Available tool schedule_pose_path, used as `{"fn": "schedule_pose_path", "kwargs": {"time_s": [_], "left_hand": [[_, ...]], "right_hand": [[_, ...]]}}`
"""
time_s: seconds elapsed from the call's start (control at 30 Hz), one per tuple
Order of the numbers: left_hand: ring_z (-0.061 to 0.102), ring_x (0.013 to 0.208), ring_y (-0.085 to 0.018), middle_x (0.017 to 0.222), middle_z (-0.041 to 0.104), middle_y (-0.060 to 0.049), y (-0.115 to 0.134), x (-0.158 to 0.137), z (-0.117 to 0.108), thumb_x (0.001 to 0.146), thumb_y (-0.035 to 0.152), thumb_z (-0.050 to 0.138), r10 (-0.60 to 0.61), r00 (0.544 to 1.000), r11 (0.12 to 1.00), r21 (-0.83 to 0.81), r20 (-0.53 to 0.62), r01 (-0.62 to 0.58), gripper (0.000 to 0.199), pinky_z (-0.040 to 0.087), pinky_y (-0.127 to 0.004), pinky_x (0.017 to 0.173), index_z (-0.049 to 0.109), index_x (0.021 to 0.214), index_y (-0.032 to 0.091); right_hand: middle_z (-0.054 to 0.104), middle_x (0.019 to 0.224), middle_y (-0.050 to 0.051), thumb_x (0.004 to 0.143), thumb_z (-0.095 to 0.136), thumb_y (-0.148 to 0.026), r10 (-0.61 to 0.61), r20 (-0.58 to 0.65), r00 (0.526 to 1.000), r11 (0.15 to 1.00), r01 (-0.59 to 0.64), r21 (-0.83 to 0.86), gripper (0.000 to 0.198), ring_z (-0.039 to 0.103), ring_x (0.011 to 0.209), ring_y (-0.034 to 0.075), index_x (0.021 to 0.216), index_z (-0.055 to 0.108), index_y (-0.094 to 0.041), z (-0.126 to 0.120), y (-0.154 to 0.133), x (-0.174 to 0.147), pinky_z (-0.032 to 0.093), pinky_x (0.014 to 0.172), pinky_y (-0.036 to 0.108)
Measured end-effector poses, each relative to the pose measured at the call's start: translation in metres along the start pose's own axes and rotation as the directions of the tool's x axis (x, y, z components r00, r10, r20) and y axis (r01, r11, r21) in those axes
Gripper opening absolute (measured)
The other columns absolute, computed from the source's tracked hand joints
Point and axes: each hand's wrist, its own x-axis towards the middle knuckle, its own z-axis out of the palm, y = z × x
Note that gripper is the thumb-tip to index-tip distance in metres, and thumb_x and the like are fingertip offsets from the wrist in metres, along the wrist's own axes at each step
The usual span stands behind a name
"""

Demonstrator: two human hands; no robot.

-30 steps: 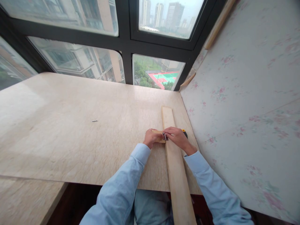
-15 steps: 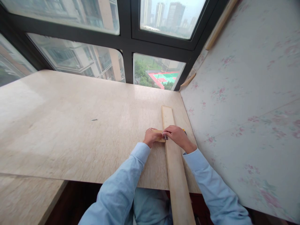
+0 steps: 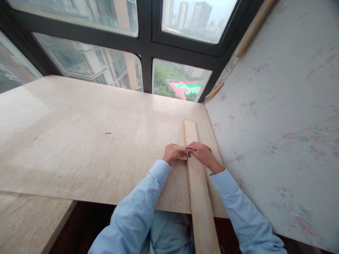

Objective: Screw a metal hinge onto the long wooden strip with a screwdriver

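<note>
A long pale wooden board [image 3: 200, 187] lies on the stone-patterned counter and runs off its front edge toward me. My left hand [image 3: 172, 153] is closed around a short wooden block [image 3: 181, 154], whose end butts against the board's left side. Over this joint sits a small dark metal hinge-like piece [image 3: 188, 154]. The fingers of my right hand [image 3: 201, 152] are pinched together at that metal piece, with the palm above the board. Whatever lies between those fingertips is too small and too covered to make out.
A loose screw [image 3: 107, 133] lies on the counter [image 3: 79, 148] to the left. Something yellow and black [image 3: 208, 148] shows partly behind my right hand. A flowered wall [image 3: 278, 123] bounds the right side, and dark-framed windows [image 3: 147, 46] the far side.
My right fingertips have lifted and shifted slightly, leaving more of the metal piece visible. The left hand keeps its hold on the block. The whole view has tilted a little.
</note>
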Motion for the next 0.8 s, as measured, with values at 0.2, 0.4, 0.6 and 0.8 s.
{"fn": "schedule_pose_path", "kwargs": {"time_s": [0.2,0.4,0.6,0.8], "left_hand": [[0.061,0.058,-0.014,0.061,0.062,0.004,0.0,-0.001,0.0,0.048,0.005,0.075,0.001,1.0,0.999,-0.053,0.009,0.0,0.036,0.048,-0.024,0.053,0.055,0.075,0.017],[0.061,0.06,-0.015,0.062,0.06,0.004,0.002,-0.003,0.001,0.046,0.006,0.078,-0.021,1.0,0.999,-0.047,0.008,0.021,0.039,0.047,-0.024,0.053,0.053,0.074,0.018],[0.063,0.063,-0.017,0.061,0.059,0.004,0.001,-0.003,0.001,0.047,0.005,0.074,-0.025,1.0,0.999,-0.041,0.005,0.025,0.037,0.047,-0.024,0.053,0.054,0.075,0.019],[0.062,0.062,-0.018,0.06,0.059,0.003,0.003,-0.006,0.003,0.045,0.004,0.075,-0.016,1.0,0.998,-0.062,-0.003,0.016,0.036,0.047,-0.026,0.054,0.053,0.069,0.02]], "right_hand": [[0.072,0.086,0.006,0.091,0.059,-0.024,0.086,0.011,0.996,0.968,-0.081,-0.238,0.015,0.065,0.083,0.02,0.083,0.071,-0.019,-0.001,-0.012,0.006,0.045,0.073,0.029],[0.072,0.081,0.006,0.096,0.052,-0.035,0.131,0.019,0.991,0.962,-0.123,-0.245,0.032,0.063,0.076,0.018,0.075,0.069,-0.019,-0.01,-0.013,0.007,0.039,0.066,0.027],[0.071,0.078,0.005,0.095,0.049,-0.034,0.124,-0.03,0.992,0.987,-0.126,-0.103,0.031,0.062,0.073,0.017,0.076,0.069,-0.018,-0.02,-0.019,0.004,0.04,0.066,0.026],[0.07,0.074,0.004,0.091,0.052,-0.033,0.079,-0.065,0.995,0.995,-0.082,-0.056,0.027,0.06,0.067,0.016,0.076,0.069,-0.019,-0.025,-0.038,0.016,0.041,0.063,0.027]]}}
